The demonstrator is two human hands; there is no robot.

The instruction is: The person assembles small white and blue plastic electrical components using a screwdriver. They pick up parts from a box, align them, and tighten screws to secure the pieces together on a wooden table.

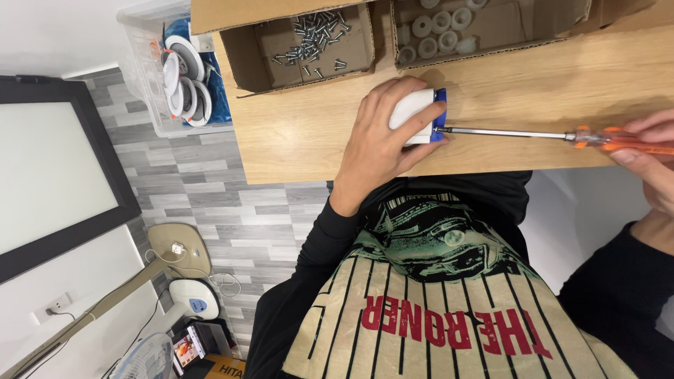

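Here the small white fitting [413,112] with a blue edge lies on the wooden table [302,140] — the left hand [382,140] wraps it, fingers curled over its top; the right hand [649,151] pinches the orange-handled screwdriver [533,135] — tip at the blue edge.

Black long sleeves ending at both wrists, left hand [382,144] and right hand [649,158] bare. Cream jersey between them, black pinstripes, green-black graphic, red lettering.

left hand [382,137]: fingers curled, clamped down | right hand [649,151]: fingers pinched, forearm bent inward
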